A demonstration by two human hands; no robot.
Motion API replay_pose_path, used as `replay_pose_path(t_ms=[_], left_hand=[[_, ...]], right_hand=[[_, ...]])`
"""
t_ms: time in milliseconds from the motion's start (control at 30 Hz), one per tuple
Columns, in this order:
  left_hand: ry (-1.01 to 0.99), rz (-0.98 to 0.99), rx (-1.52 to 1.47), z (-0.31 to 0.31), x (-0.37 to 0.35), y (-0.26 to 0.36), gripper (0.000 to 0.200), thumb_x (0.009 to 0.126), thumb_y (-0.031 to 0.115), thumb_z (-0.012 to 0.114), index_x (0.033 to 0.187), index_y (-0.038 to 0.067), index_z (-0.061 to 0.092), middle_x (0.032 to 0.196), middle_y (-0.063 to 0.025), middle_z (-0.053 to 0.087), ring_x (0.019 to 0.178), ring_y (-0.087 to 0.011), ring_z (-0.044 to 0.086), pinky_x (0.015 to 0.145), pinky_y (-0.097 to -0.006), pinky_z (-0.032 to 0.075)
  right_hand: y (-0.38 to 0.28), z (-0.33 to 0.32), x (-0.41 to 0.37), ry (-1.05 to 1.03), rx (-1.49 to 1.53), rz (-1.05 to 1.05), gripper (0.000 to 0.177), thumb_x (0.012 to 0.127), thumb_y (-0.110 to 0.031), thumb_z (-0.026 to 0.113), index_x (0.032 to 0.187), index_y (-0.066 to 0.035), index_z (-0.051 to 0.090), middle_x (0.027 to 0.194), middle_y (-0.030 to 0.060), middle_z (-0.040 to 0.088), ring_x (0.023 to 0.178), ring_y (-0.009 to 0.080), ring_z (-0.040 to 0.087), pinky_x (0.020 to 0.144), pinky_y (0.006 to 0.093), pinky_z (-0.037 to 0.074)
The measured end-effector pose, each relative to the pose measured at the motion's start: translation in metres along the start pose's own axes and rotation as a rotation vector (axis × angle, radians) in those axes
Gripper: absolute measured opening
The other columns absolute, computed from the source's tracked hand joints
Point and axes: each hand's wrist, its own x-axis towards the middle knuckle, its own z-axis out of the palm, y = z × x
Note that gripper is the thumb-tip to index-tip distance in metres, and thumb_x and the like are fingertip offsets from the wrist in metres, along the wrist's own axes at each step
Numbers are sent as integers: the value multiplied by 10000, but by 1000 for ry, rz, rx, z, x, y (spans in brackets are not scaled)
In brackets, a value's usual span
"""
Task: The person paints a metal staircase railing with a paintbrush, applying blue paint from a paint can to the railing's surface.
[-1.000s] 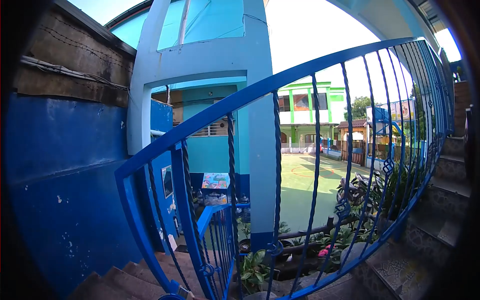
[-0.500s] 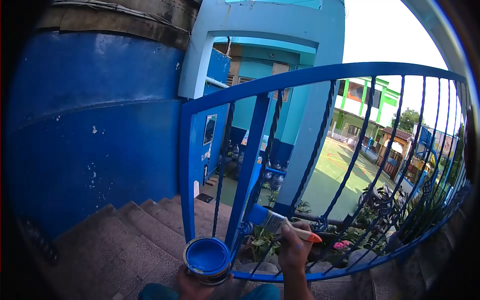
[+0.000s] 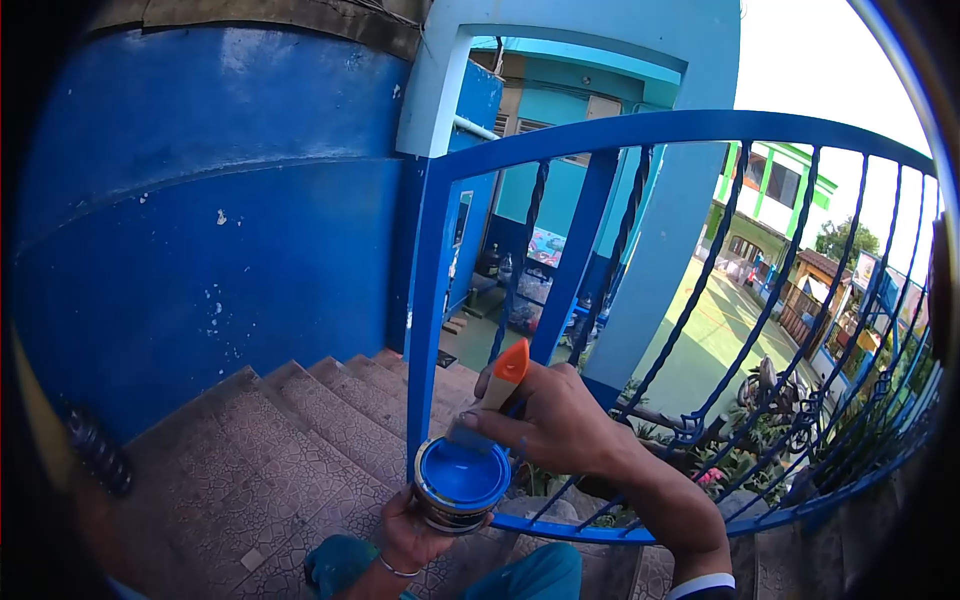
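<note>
My left hand (image 3: 412,535) is wrapped round the lower side of a small can of blue paint (image 3: 462,515), steadying it above my knees. The paint surface shows bright blue inside the open top. In my right hand (image 3: 565,418) is a paintbrush (image 3: 497,388), gripped by its pale handle with the orange end pointing up. Its head points down at the can's far rim, and the bristles are mostly hidden. Just beyond both hands rises a blue metal railing (image 3: 428,290) with twisted bars.
Tiled steps (image 3: 300,450) descend beside a blue wall (image 3: 200,270) with chipped spots. A light-blue pillar (image 3: 672,230) stands behind the railing. Plants and stones (image 3: 735,505) lie past the bars, with a green court (image 3: 690,330) farther off. A dark ribbed object (image 3: 98,455) is at the left.
My right hand has brought the brush from the railing bars to the can, turning its head downward. The view has shifted, so the can and railing appear farther right.
</note>
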Motion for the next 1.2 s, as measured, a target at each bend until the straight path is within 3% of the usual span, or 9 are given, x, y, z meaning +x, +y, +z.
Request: replay_pose_path(t_ms=[33, 167, 467, 600, 667, 800, 900, 1100, 1200], left_hand=[[17, 2, 4, -2, -2, 1, 744, 1031, 437, 607, 1644, 92, 362, 1698, -256, 336, 1538, -524, 353, 1193, -816, 285], [64, 8, 25, -11, -6, 10, 759, 1005, 430, 649, 1629, 89, 384, 1682, -266, 355, 1527, -521, 371, 1196, -796, 303], [68, 70, 138, -24, -10, 13, 811, 1011, 503, 616, 1656, 101, 332, 1692, -259, 342, 1519, -527, 378, 1181, -817, 288], [81, 102, 243, -20, -11, 13, 817, 1008, 548, 594, 1658, 120, 345, 1691, -242, 357, 1513, -523, 390, 1162, -828, 297], [57, 100, 102, -17, -11, 12, 776, 1003, 488, 615, 1630, 94, 386, 1661, -253, 399, 1493, -511, 429, 1140, -808, 361], [66, 108, 64, -14, -9, 10, 768, 983, 478, 620, 1611, 84, 420, 1637, -249, 439, 1475, -500, 462, 1118, -795, 406], [105, 111, 254, -20, -10, 12, 801, 1002, 579, 570, 1642, 137, 379, 1671, -229, 389, 1491, -504, 430, 1145, -812, 338], [152, 108, 145, -20, -13, 7, 792, 945, 506, 639, 1593, 92, 455, 1627, -240, 459, 1461, -483, 486, 1114, -787, 412], [146, 94, 164, -20, -14, 8, 801, 936, 511, 650, 1594, 97, 454, 1626, -244, 458, 1456, -490, 486, 1114, -787, 409]], right_hand=[[4, 7, 5, -41, -21, -12, 444, 971, -313, 783, 1154, 69, 652, 868, 249, 764, 803, 394, 785, 749, 446, 616], [11, 29, 16, -80, -50, -100, 444, 951, -254, 761, 1213, 51, 572, 824, 267, 732, 774, 448, 748, 723, 517, 582], [16, 54, 28, -216, -76, -30, 457, 971, -273, 750, 1225, 61, 569, 834, 273, 729, 799, 460, 744, 741, 522, 577], [12, 48, 27, -122, -17, -4, 463, 958, -270, 786, 1190, 78, 587, 825, 259, 735, 786, 408, 763, 728, 482, 584], [12, 38, 22, -4, 72, 10, 444, 950, -271, 808, 1137, 85, 620, 821, 252, 739, 784, 370, 774, 722, 449, 590], [17, 29, 15, 18, 127, 210, 403, 957, -295, 820, 964, 85, 683, 874, 239, 759, 803, 299, 784, 714, 395, 598], [26, 38, 10, 10, 110, 156, 423, 963, -297, 812, 1065, 84, 658, 849, 218, 752, 773, 307, 770, 698, 423, 587], [21, 56, 7, -161, -5, 84, 430, 987, -300, 785, 1178, 59, 643, 944, 256, 768, 887, 381, 792, 812, 438, 630], [38, 61, 5, -79, 29, -4, 465, 984, -284, 767, 1207, 80, 584, 818, 282, 720, 763, 423, 754, 691, 482, 583]])
